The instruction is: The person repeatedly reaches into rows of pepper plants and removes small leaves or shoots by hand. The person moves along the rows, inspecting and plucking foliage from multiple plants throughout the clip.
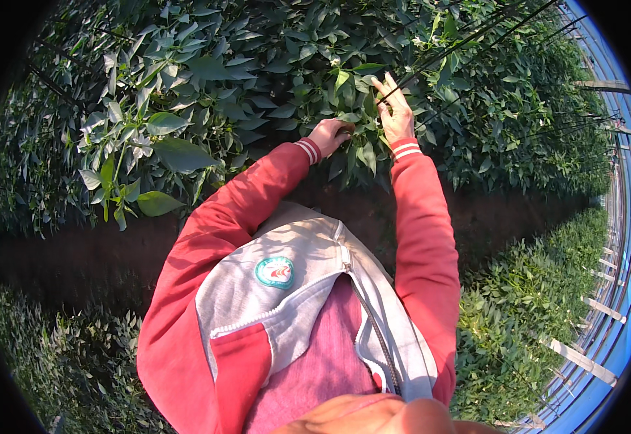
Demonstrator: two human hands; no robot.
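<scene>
My left hand reaches into a leafy pepper plant, its fingers curled and partly in shadow. Whether something sits between those fingertips cannot be made out. Just to its right, my right hand is raised against the same foliage with fingers spread. Its fingertips are among the leaves, and a dark string crosses in front of it. A small white flower shows above the hands. Any fruit between the hands is hidden by leaves.
Dense pepper plants fill the row ahead, with a flowering branch jutting out at left. A dark soil path runs across. Another plant row lies behind. Blue plastic sheeting with pale supports borders the right side.
</scene>
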